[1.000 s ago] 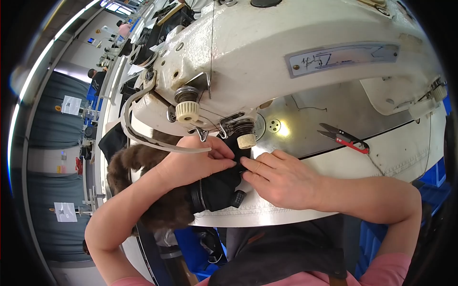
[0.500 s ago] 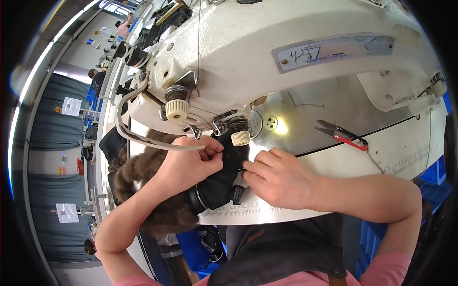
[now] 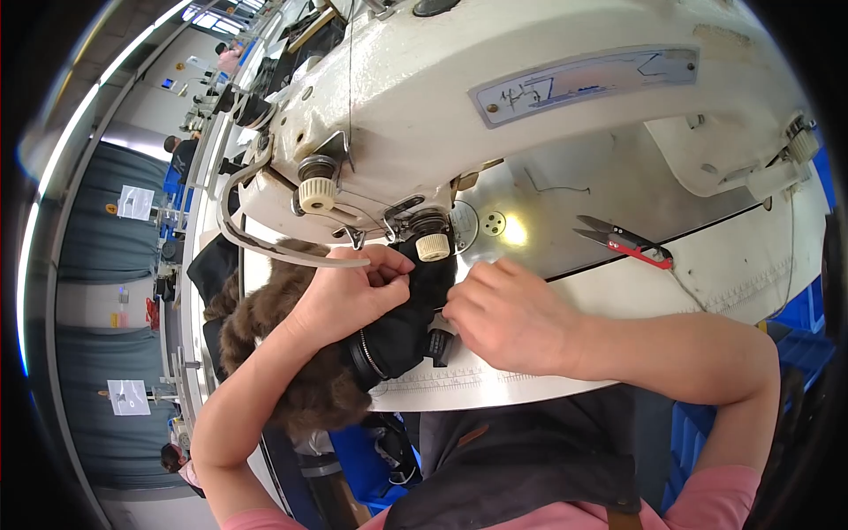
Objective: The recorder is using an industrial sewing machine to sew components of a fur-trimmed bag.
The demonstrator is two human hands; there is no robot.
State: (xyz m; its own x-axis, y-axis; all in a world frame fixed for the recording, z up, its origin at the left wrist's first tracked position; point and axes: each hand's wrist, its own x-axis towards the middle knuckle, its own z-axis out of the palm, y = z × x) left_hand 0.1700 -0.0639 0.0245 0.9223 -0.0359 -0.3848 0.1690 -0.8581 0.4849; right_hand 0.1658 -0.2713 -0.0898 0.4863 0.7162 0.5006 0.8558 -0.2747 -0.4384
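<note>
Black fabric (image 3: 402, 327) joined to brown fur (image 3: 265, 314) lies under the head of a white sewing machine (image 3: 397, 132). A metal zipper (image 3: 369, 353) runs along part of the black fabric. My left hand (image 3: 353, 291) is closed in a pinch on the fabric just below the needle area, thumb against bent fingers. At the fabric's right edge my right hand (image 3: 508, 318) has its fingers curled together on it, their tips partly hidden. A short black strip (image 3: 439, 344) hangs beside that hand. The needle and presser foot are hidden behind the machine head.
Thread snips (image 3: 627, 243) with a red handle lie on the table right of my right hand. A curved pale bar (image 3: 291, 256) reaches over my left hand. Blue bins (image 3: 353, 464) stand below the table edge. Other people work at the far left.
The view has shifted slightly, so the machine sits a little further left and higher. My right hand's fingers have lifted and curled somewhat at the fabric edge; my left hand keeps its pinch.
</note>
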